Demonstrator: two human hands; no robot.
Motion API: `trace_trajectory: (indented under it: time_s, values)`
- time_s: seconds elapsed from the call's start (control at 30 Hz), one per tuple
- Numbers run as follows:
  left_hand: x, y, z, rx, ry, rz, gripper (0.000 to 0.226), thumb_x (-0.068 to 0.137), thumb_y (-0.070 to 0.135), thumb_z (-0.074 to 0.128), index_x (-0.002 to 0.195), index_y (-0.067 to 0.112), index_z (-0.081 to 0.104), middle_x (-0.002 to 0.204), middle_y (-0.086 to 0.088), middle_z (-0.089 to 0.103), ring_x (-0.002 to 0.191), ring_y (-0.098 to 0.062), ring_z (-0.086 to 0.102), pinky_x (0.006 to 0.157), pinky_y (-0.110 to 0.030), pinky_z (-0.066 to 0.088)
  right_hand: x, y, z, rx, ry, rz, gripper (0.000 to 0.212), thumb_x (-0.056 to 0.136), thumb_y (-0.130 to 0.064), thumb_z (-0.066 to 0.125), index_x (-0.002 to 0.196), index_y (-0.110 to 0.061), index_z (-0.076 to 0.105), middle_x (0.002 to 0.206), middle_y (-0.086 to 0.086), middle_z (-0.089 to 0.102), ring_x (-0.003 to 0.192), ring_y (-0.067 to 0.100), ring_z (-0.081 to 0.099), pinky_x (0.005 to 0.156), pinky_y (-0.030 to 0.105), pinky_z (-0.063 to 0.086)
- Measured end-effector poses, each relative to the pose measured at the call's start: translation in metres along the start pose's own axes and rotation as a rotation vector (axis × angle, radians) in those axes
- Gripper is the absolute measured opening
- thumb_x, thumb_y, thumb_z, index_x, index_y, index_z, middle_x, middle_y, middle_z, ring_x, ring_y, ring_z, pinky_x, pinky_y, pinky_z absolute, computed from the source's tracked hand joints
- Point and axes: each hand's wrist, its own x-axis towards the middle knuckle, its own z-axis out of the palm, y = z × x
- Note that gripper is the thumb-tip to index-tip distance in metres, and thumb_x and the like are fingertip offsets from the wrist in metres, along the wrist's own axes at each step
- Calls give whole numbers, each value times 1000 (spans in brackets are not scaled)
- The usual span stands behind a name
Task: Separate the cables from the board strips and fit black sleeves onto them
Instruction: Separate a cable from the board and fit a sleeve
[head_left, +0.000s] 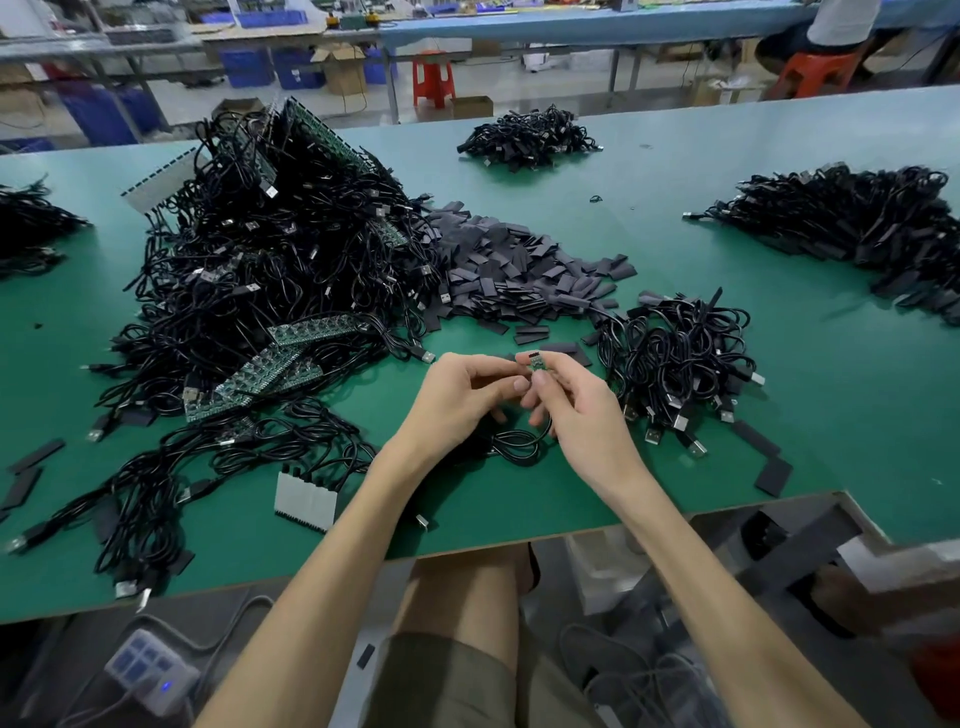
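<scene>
The right hand (576, 410) pinches a small green board (536, 362) between thumb and forefinger; the left hand (465, 397), fingers curled, closes on the same piece from 9 o'clock; the cable (519, 446) drops to 6 o'clock and loops on the table (810, 374). The board's long axis runs 12 to 6; the nearest sleeve (559, 347) lies flat just beyond at 1 o'clock, long axis 9 to 3, nearer the right hand; it probably needs turning to slide on.

Bare forearms reach forward, left hand (467, 400) and right hand (577, 415) meeting, curled fingertips pinching one small green circuit-board piece (536, 362).
</scene>
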Motion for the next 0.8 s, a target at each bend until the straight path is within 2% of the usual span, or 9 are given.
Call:
trace_trajectory:
  time_s: [0.13,0.23,0.3,0.37,0.43,0.5,0.67,0.8]
  values:
    - [1,-5,-2,56,141,-16,22,92,7,73,99,26,78,81,3,78,52,-17,64,63,-29,57,-2,-2,2,-93,-35,2,40,107,-18,51,147,-25,54,87,-9,67,68,-1,60,69,12,46]
    - [2,-7,-3,24,201,-30,22,91,8,75,97,29,78,84,-8,77,59,-28,67,66,-38,61,-2,-3,2,-132,-22,-8,46,107,-13,49,153,-22,47,85,-8,69,69,1,59,70,12,46]
    - [2,-6,-2,3,209,-23,21,92,8,74,97,27,79,83,-7,76,70,-36,69,65,-40,62,-2,-3,1,-114,33,0,42,106,-10,50,147,-20,54,81,-7,71,68,5,62,69,22,50]
    - [0,-3,-2,-8,202,6,22,92,7,73,96,28,79,82,-4,75,72,-25,70,61,-33,61,-2,-3,1,-72,92,9,29,105,-8,51,131,-19,58,81,-7,73,65,11,65,65,30,51]
    - [-1,-2,-2,-29,189,34,20,92,5,73,99,22,79,83,-3,73,74,-16,68,61,-27,59,-3,-4,1,-36,138,11,17,104,-7,55,110,-23,52,81,-6,74,62,14,67,62,31,50]
    - [-2,0,-1,-26,189,55,18,92,3,72,102,17,79,83,-4,72,74,-15,66,63,-26,58,-3,-4,1,-47,179,-11,24,103,-7,57,97,-27,46,79,-3,74,62,15,67,62,31,49]
    - [-2,2,0,33,180,68,21,91,0,72,100,18,78,82,-1,70,73,-18,65,66,-35,59,-4,-4,-1,-90,266,-48,25,100,-6,60,87,-25,51,79,-3,71,67,15,63,68,31,52]
    - [-1,-1,0,99,183,87,16,91,0,71,100,9,80,79,0,69,69,-17,65,65,-31,58,-4,-4,-1,-83,268,-54,23,99,-4,61,87,-25,57,78,-4,70,66,13,61,66,26,50]
